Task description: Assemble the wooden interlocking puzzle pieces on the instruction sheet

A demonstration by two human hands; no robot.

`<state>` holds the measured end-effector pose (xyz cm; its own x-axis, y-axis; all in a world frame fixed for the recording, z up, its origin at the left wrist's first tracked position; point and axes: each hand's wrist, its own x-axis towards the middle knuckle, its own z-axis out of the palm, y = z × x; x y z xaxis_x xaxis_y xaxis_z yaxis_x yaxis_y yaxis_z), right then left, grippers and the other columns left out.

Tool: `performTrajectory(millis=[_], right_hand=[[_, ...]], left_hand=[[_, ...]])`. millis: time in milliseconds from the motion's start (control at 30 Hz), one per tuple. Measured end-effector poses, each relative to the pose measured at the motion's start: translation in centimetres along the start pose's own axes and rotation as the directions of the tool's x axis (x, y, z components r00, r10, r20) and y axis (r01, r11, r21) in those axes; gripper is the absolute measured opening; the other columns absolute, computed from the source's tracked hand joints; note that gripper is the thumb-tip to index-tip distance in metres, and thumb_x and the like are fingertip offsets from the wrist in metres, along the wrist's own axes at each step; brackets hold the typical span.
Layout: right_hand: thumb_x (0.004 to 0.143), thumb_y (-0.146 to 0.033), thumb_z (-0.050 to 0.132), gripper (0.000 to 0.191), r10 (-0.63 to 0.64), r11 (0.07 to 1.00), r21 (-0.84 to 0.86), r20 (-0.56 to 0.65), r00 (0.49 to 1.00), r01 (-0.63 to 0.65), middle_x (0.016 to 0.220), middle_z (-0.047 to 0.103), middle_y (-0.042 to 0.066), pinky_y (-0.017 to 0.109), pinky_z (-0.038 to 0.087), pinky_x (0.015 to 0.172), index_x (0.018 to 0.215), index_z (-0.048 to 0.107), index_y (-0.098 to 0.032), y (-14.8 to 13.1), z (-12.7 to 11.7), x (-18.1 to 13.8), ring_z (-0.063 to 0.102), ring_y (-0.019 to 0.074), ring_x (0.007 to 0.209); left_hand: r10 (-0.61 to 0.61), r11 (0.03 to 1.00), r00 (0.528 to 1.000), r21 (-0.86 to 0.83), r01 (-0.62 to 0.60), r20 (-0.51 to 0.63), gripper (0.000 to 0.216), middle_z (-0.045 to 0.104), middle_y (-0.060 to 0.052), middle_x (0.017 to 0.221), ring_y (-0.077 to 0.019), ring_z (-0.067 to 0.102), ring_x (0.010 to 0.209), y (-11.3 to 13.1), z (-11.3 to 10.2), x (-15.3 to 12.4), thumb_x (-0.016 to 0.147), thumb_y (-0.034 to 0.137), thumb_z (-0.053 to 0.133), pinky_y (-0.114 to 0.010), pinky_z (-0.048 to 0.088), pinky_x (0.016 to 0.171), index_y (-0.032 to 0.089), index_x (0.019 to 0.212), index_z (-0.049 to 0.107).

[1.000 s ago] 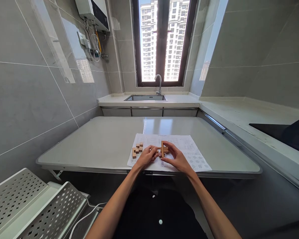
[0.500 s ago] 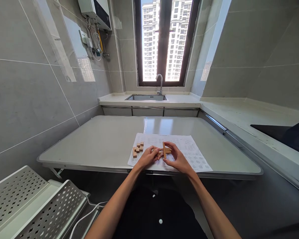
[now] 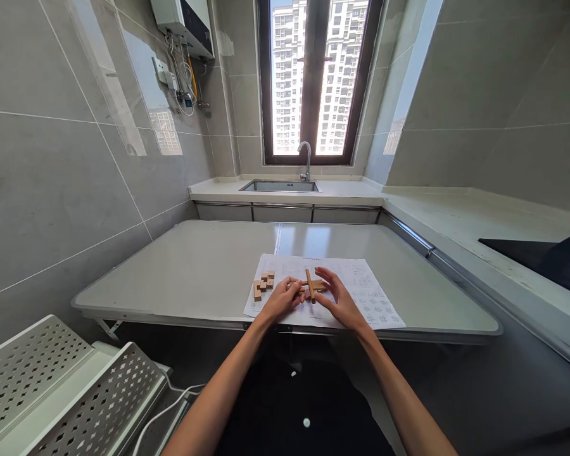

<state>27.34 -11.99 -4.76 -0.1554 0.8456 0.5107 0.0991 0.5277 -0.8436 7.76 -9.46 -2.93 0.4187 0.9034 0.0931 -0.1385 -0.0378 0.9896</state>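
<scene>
- On the printed sheet (image 3: 361, 288) at the near edge of the grey table (image 3: 194, 266), the person's two hands meet around a small wooden puzzle assembly (image 3: 312, 285) of crossed bars.
- The left hand (image 3: 280, 299) has its fingers curled together on the assembly's left end, thumb and fingertips pinching the horizontal bar there.
- The right hand (image 3: 338, 299) sits on the assembly's right side with its fingers spread and slightly arched; they lie against the wood, but whether they actually clamp it cannot be told at this size.
- The assembly lies between the two hands, its upright bar standing clear in the gap between them, just above the paper.
- A cluster of loose wooden pieces (image 3: 263, 284) lies on the sheet just left of the left hand, apart from it.
- Beyond the table, a sink (image 3: 278, 185) with a curved tap (image 3: 306, 158) sits under the window (image 3: 313, 76).
</scene>
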Motion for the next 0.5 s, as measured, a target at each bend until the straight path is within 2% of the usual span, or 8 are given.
performTrajectory(millis=[100,200,267,367,500], right_hand=[[0.094,-0.044,0.061,0.045,-0.014,0.986,-0.167,-0.106,0.994,-0.004,0.143,0.056,0.009,0.05,0.044,0.112,0.136,0.054,-0.029,0.6,0.2,0.1,0.053,0.0281,0.132],[0.1,-0.038,0.048,0.033,-0.056,0.935,-0.355,-0.092,0.994,0.02,0.134,0.062,0.011,0.053,0.041,0.113,0.127,0.062,-0.024,1.9,0.6,0.2,0.054,0.0285,0.129],[0.1,-0.031,0.042,0.033,-0.071,0.897,-0.441,-0.069,0.995,0.033,0.132,0.064,0.011,0.055,0.038,0.115,0.125,0.063,-0.023,3.0,0.9,0.1,0.051,0.0292,0.133],[0.095,-0.025,0.048,0.037,-0.058,0.832,-0.554,-0.033,0.998,0.03,0.135,0.062,0.01,0.059,0.035,0.116,0.129,0.062,-0.022,4.0,1.3,0.0,0.045,0.0323,0.138],[0.091,-0.027,0.057,0.038,-0.002,0.777,-0.63,-0.005,1.0,-0.001,0.127,0.064,0.013,0.055,0.043,0.107,0.127,0.063,-0.022,4.0,1.4,0.0,0.054,0.0344,0.122]], left_hand=[[0.014,0.999,0.999,-0.031,-0.015,-0.049,0.041,0.064,0.001,0.069,-0.0044,0.036,0.042,-0.3,-0.1,0.2,0.085,0.055,0.065,-0.022,0.022,0.046,0.019,0.091,0.048],[0.011,0.997,0.997,-0.071,-0.016,-0.078,0.04,0.069,-0.004,0.078,-0.0053,0.042,0.045,-0.4,-0.1,0.3,0.085,0.054,0.065,-0.021,0.027,0.045,0.018,0.094,0.049],[0.005,0.995,0.996,-0.096,-0.014,-0.088,0.041,0.072,-0.007,0.085,-0.0063,0.045,0.048,-0.5,-0.1,0.4,0.085,0.053,0.066,-0.021,0.029,0.045,0.017,0.097,0.051],[0.001,0.993,0.996,-0.118,-0.011,-0.089,0.042,0.072,-0.008,0.087,-0.0073,0.048,0.051,-0.6,-0.1,0.4,0.083,0.053,0.069,-0.022,0.032,0.046,0.016,0.095,0.054],[0.014,0.987,0.995,-0.159,-0.029,-0.096,0.043,0.072,-0.007,0.085,-0.0078,0.049,0.053,-0.6,-0.1,0.4,0.081,0.054,0.071,-0.022,0.035,0.049,0.015,0.093,0.057]])
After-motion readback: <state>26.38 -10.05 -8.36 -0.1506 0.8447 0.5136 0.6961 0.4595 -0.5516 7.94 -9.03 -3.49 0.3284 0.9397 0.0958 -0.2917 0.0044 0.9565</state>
